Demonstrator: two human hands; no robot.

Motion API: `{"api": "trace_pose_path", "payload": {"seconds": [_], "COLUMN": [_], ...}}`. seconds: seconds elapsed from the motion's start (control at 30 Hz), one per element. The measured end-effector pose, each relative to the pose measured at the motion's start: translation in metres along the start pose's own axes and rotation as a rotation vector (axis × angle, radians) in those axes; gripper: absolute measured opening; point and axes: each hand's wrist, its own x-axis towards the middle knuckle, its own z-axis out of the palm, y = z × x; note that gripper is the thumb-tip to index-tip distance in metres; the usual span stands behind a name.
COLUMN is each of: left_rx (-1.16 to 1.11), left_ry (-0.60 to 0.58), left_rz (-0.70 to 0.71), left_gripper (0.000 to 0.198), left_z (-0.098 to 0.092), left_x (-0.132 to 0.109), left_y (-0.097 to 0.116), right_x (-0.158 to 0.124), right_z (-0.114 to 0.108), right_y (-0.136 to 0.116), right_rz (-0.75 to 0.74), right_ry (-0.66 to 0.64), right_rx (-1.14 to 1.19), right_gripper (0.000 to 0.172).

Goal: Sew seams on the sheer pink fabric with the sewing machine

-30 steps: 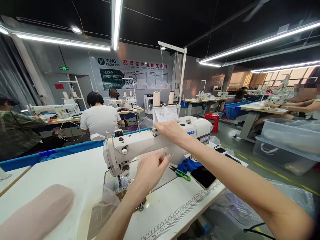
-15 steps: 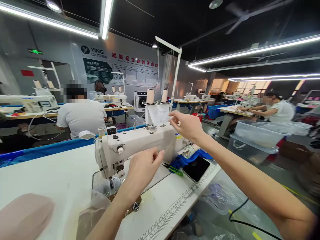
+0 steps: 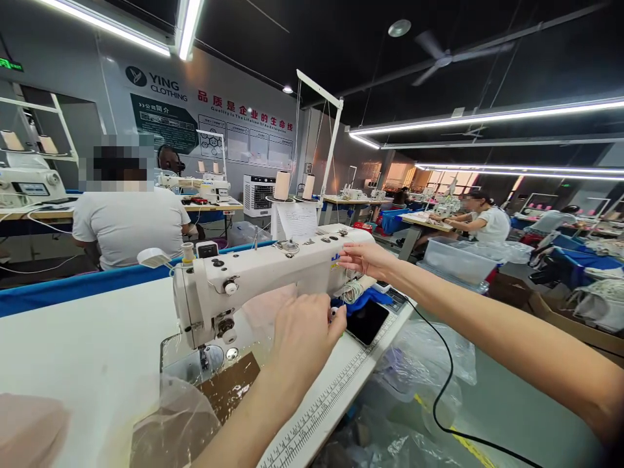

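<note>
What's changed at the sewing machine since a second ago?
The right hand has moved right, from above the sewing machine to near its blue logo; the left hand has shifted right toward the smartphone. Any grip change is unclear. Sewing machine and smartphone stayed put.

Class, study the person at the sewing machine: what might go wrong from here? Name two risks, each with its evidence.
1. The phone lies near the edge of the table, close to the left hand; a careless sweep might knock it off.
2. The right hand, beside the sewing machine, appears just above looped pale cord; a lowered finger could perhaps snag a loop.
</note>
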Motion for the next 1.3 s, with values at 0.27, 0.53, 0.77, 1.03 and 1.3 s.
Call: {"api": "trace_pose_path", "payload": {"seconds": [0.27, 0.53, 0.77, 1.03, 1.3], "left_rx": [-0.016, -0.012, 0.034, 0.046, 0.031], "left_ry": [-0.020, 0.021, 0.057, 0.094, 0.064], "left_rz": [-0.028, -0.044, -0.113, -0.125, -0.152], "left_gripper": [0.030, 0.031, 0.031, 0.033, 0.032], "left_z": [-0.008, -0.013, -0.023, -0.030, -0.033], "left_x": [0.000, 0.001, 0.004, 0.005, 0.005], "left_y": [0.003, -0.002, -0.010, -0.016, -0.016], "right_x": [0.007, -0.010, -0.005, 0.031, 0.021], "right_z": [0.000, 0.059, 0.125, 0.131, 0.097], "right_y": [-0.023, -0.070, -0.084, -0.079, -0.080], "right_rz": [0.142, -0.248, -0.369, -0.368, -0.349], "right_ry": [0.016, -0.334, -0.690, -0.545, -0.447], "right_rx": [-0.703, -1.255, -1.371, -1.468, -1.574], "right_gripper": [0.035, 0.008, 0.010, 0.013, 0.014]}}
